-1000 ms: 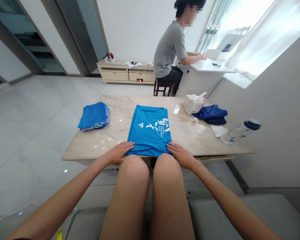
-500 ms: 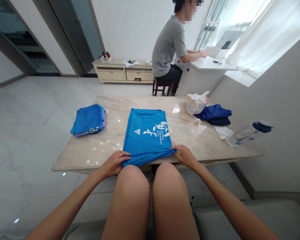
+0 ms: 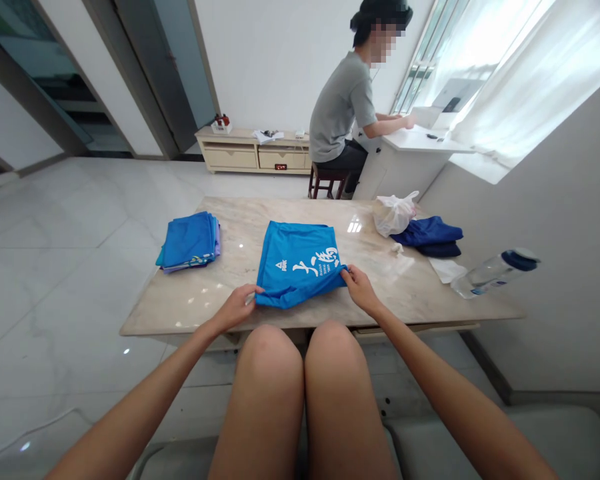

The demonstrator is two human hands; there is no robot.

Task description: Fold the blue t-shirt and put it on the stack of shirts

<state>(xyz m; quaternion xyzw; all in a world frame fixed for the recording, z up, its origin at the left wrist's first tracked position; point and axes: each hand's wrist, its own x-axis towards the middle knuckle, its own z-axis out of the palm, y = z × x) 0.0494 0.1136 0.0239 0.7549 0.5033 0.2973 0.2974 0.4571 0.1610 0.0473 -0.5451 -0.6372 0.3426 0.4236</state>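
A bright blue T-shirt (image 3: 300, 243) with white printed lettering lies partly folded on the marble-topped table (image 3: 230, 230), in front of my knees. My left hand (image 3: 237, 305) pinches its near left corner. At the near right corner, my right hand (image 3: 360, 288) grips the hem and holds it raised off the table. The cloth sags in a loose fold between the two hands. Left of the shirt sits a stack of folded clothes (image 3: 189, 240), blue on top with purple and teal edges below.
At the table's right are a white plastic bag (image 3: 395, 213), dark blue clothing (image 3: 430, 232), a paper sheet (image 3: 447, 269) and a clear water bottle (image 3: 495, 273). Beyond, a person in a grey shirt (image 3: 341, 107) sits at a white desk (image 3: 415, 143). A low cabinet (image 3: 235, 157) stands by the wall.
Both hands have moved away from me, carrying the shirt's near edge up and forward, so part of the print is now covered. The view has shifted slightly.
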